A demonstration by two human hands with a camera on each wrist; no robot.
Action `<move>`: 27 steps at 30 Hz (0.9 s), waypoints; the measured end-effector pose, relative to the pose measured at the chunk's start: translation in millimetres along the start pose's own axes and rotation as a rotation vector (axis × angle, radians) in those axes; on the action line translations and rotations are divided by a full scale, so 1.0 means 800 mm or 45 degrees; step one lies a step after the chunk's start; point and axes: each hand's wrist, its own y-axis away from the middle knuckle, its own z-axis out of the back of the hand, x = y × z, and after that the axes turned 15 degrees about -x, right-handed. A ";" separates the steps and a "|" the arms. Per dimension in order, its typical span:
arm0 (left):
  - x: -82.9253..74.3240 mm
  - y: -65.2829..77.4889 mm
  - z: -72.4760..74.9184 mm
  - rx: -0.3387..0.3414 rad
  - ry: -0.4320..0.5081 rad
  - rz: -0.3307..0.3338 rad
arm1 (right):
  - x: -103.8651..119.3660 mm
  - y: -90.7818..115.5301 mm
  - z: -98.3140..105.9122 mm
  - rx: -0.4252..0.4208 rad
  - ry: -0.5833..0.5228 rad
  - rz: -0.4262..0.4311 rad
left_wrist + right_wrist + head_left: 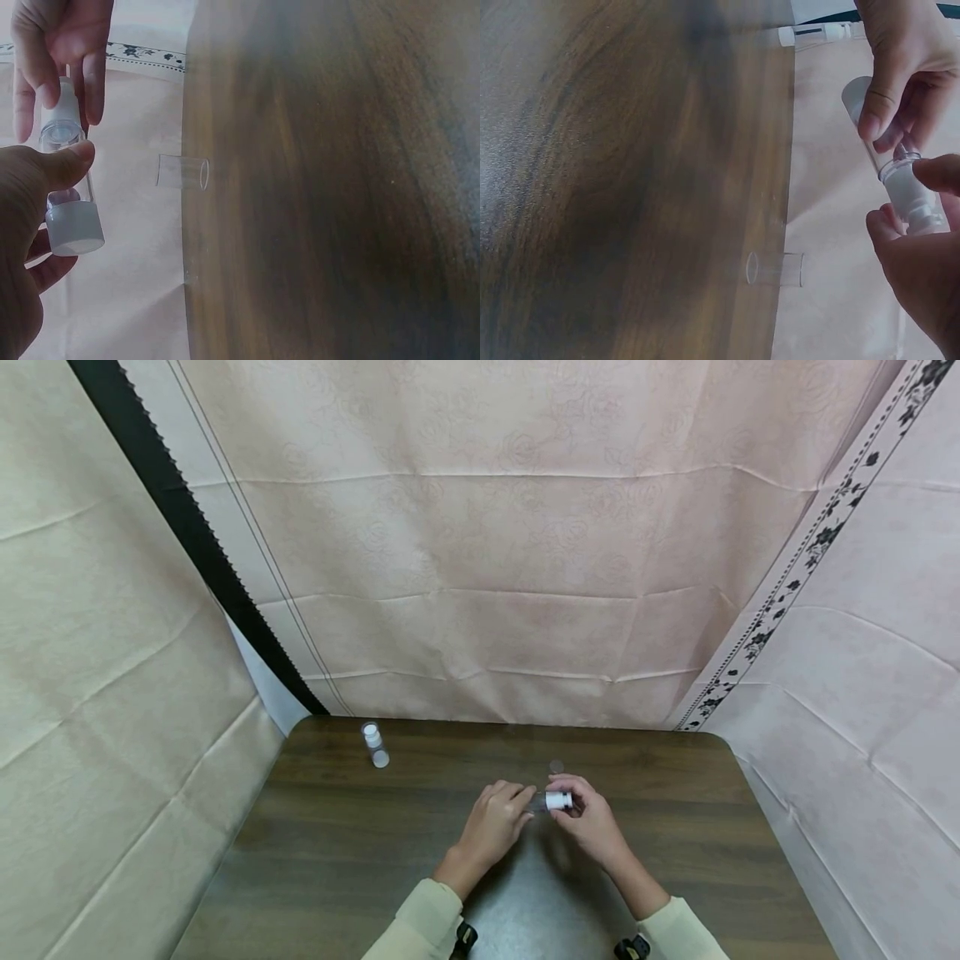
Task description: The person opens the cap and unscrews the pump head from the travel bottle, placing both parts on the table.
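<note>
A small clear pump bottle [75, 227] with a white base is held in both hands above the table. In the head view it lies sideways between them. My left hand [491, 821] grips its clear body, thumb across the side in the left wrist view. The fingers of my right hand [591, 823] pinch the white pump top [909, 189] at the other end. Just beyond the right hand, a clear cylindrical cap [556, 767] stands on the table, apart from both hands.
Another white-topped clear bottle [375, 745] stands near the back left corner of the wooden table [322, 860]. Pale cloth [480, 635] hangs behind the back edge, with more cloth at both sides.
</note>
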 end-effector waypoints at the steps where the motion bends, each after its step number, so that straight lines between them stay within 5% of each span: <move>1: 0.000 0.000 0.000 0.000 -0.005 -0.004 | 0.000 -0.001 0.001 0.006 -0.013 -0.006; 12: 0.000 -0.001 0.001 0.000 -0.037 -0.020 | 0.002 -0.009 0.005 -0.022 0.185 -0.143; 27: -0.001 -0.001 0.002 0.022 -0.062 -0.043 | 0.006 -0.009 0.003 0.028 0.163 -0.238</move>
